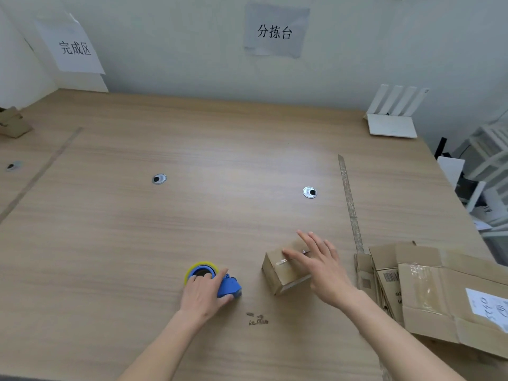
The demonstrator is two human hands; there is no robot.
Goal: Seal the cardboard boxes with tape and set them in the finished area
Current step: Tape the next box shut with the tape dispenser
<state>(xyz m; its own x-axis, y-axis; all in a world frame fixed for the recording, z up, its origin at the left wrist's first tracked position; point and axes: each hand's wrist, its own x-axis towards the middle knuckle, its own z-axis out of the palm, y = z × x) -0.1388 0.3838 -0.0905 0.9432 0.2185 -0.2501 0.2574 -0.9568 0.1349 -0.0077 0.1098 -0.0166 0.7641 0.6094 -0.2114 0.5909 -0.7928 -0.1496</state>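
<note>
Head camera looks down on our two bare arms over a wooden table (220, 160). Our left hand (203, 294) rests on a blue tape dispenser (229, 287) lying on the tabletop, its fingers curled over the body and the yellow-rimmed roll of tape (192, 268) at its far end. Just to the right, apart from the dispenser, stands a small cardboard box (277, 273) with a strip of clear tape showing across its top. Our right hand (320, 266) lies on that box with fingers straight and spread, pressing flat on the top, the thumb pointing left along the taped seam. Further right, at the table's edge, lies a stack of flattened cardboard boxes (428, 292), the uppermost bearing clear tape and a white label. A strip of tape (349, 199) runs along the tabletop between the small box and that stack, and another strip (41, 174) marks off the left part of the table. On the wall hang two paper signs, one (74, 45) above the left section, one (275, 30) in the middle. A white router (393, 116) sits at the far right corner.
</note>
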